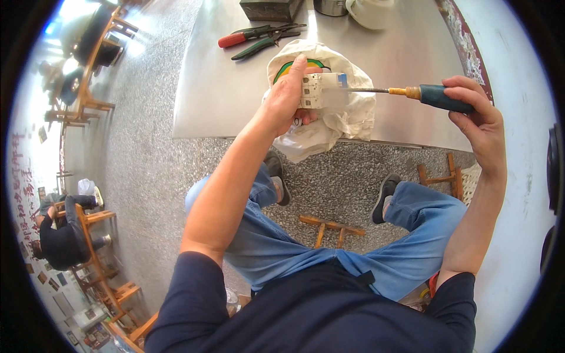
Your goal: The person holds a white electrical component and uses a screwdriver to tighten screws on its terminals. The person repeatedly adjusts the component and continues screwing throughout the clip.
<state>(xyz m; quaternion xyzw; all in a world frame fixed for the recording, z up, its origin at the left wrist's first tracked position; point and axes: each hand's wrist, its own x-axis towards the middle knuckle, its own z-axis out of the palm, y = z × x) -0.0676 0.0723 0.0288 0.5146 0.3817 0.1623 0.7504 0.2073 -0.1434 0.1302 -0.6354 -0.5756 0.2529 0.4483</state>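
Observation:
My left hand (288, 94) grips a white circuit breaker (312, 94) with a blue part at its far right corner. Its fingers wrap around the left side, the thumb pointing away from me. In my right hand (479, 112) is a screwdriver (435, 97) with a dark teal handle, held level by the fingertips. Its long shaft points left, the tip reaching the breaker's right side; exact contact is unclear. Below the breaker, a crumpled white cloth bag (353, 120) hangs partly over the table's near edge. A green and yellow curved band shows beside my left thumb.
On the metal table (218, 100), red-handled pliers (235, 39) and green-handled pliers (259, 48) lie at the far left. Behind stand a dark box (271, 10), a metal pot (331, 6) and a pale vessel (371, 13). A person (62, 238) sits far left near wooden chairs.

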